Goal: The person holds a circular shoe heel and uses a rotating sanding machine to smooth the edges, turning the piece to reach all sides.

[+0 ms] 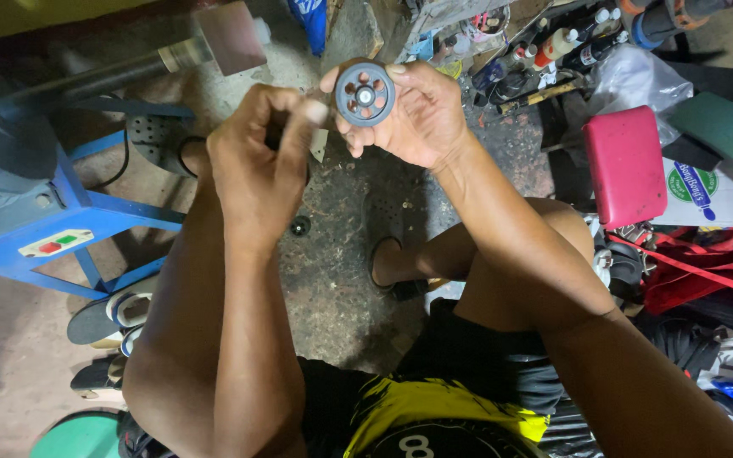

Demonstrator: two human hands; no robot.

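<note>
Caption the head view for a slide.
Right hand holds up a small grey spoked wheel; left hand is closed beside it, above a stained concrete floor.

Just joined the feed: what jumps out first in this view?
A small grey wheel with round holes, held up at top centre in the right hand. The left hand is closed beside it, fingers pinched near the wheel's edge; what they hold is hidden. A blue machine frame stands at the left, a pink stool at the right.
</note>
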